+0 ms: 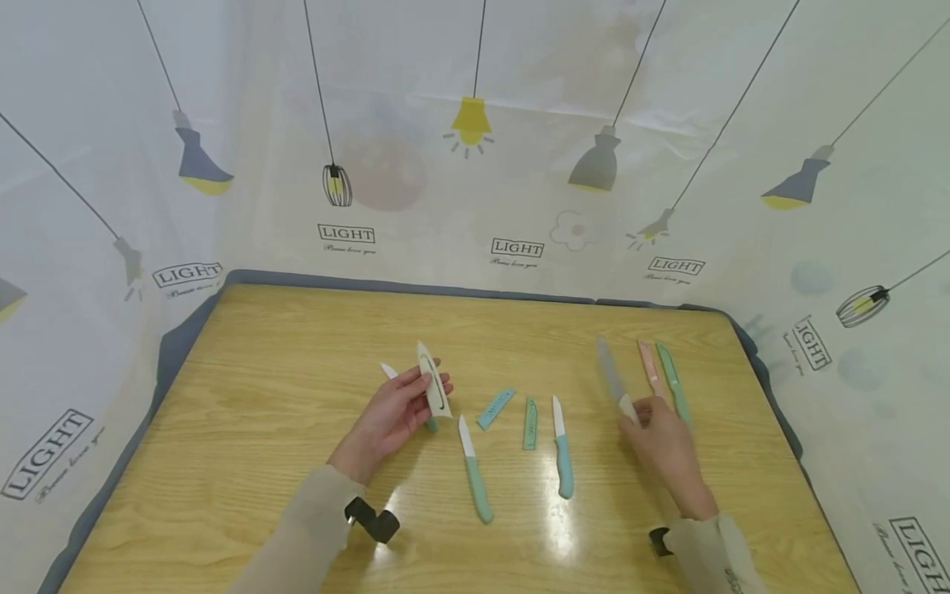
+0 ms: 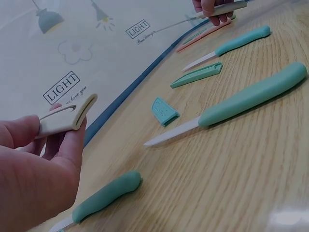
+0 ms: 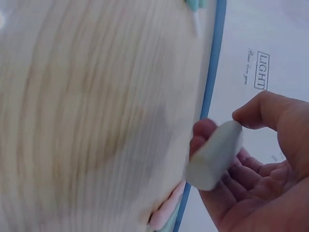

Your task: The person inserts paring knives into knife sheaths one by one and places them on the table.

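Nearby, a green knife (image 1: 477, 488) and a blue knife (image 1: 565, 466) lie on the table (image 1: 260, 371); then the left hand (image 1: 392, 412) pinches a cream sheath (image 1: 436, 388), the right hand (image 1: 660, 441) grips a white-handled knife (image 1: 612, 375) (blade bare); farther, a pink knife (image 1: 649, 361)

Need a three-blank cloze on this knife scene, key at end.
1. The left hand holds the cream sheath ____ the table (above/under).
2. The right hand holds the cream-handled knife by its ____.
3. In the head view, the blue-handled knife lies ____ of the loose green sheath (left/right).

Missing words: above; handle; right.
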Available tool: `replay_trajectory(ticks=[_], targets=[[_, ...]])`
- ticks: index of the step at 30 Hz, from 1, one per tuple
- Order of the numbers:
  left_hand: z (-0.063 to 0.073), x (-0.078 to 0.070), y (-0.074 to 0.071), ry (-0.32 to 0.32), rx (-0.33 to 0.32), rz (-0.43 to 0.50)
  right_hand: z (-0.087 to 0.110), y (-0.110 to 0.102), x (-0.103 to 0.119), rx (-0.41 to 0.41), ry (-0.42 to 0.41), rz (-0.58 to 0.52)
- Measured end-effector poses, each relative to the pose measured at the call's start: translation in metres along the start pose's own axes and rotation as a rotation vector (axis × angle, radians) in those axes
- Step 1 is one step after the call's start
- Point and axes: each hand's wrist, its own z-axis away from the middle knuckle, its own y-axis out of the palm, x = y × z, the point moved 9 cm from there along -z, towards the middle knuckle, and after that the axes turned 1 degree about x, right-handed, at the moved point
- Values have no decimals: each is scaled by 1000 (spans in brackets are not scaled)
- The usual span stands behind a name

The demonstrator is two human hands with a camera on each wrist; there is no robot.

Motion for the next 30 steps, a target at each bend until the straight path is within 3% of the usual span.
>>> replay_trajectory(ticks=[7,11,15,22,25,30], targets=[[0,4,-4,-25,-67,58,3,13,22,17,-68,-203],[1,6,-2,-49,-67,133,5,25,31,45,-78,-225],[1,8,4,-53,-30,226,8,35,41,63,-82,-213],[-4,10,22,-29,97,440,11,52,64,90,-133,-256],[-6,10,29,-26,101,499,12,58,74,90,-164,-260],[-9,10,34,7,85,498,15,66,85,91,-196,-270]])
